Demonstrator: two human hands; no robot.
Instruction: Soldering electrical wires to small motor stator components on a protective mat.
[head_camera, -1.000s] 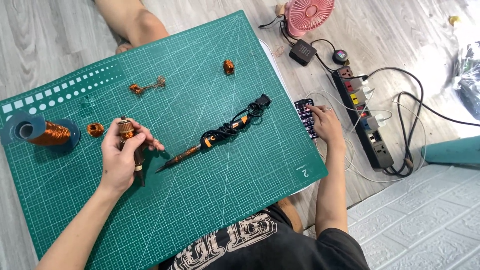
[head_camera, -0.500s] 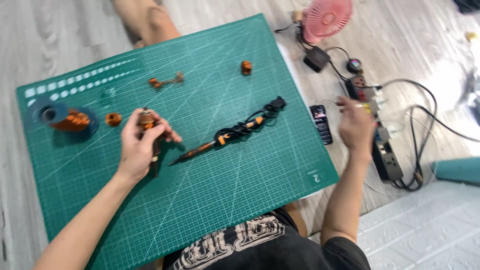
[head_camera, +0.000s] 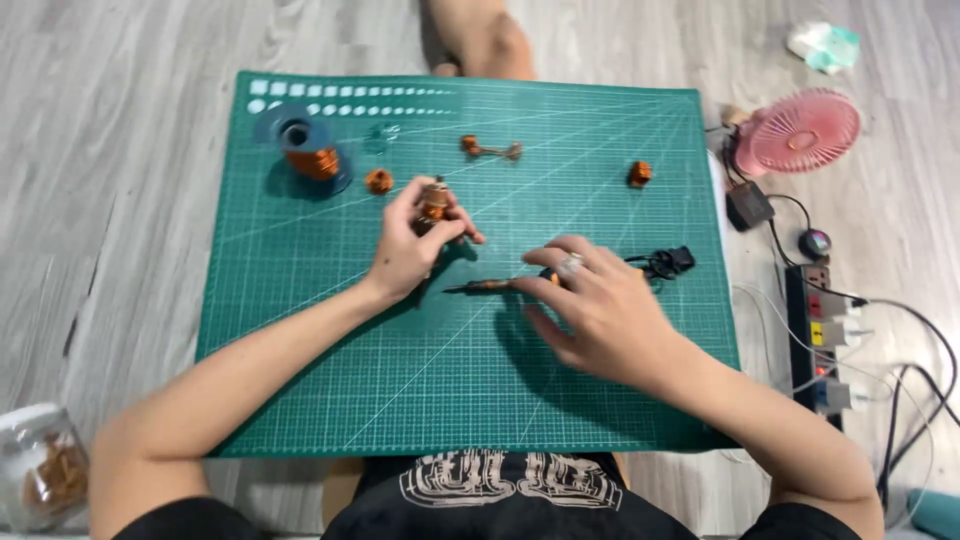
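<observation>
My left hand (head_camera: 412, 248) is shut on a small copper-wound coil (head_camera: 433, 206), held just above the green cutting mat (head_camera: 420, 390). A soldering iron (head_camera: 480, 287) with an orange and black handle lies on the mat's middle, tip pointing left. My right hand (head_camera: 592, 312) hovers over its handle with fingers spread, fingertips touching or nearly touching it. The hand hides most of the handle. The iron's black cable (head_camera: 668, 263) coils to the right.
A blue spool of copper wire (head_camera: 308, 155) stands at the mat's far left, with loose small coils (head_camera: 378, 181) (head_camera: 640, 173) and a two-ended part (head_camera: 490, 150). Off the mat to the right are a pink fan (head_camera: 802, 130), black adapter (head_camera: 748, 206) and power strip (head_camera: 826, 335). A jar (head_camera: 42, 478) sits bottom left.
My right hand has left the power strip at the right and come over the soldering iron on the mat. My left hand still holds the coil. The view has shifted.
</observation>
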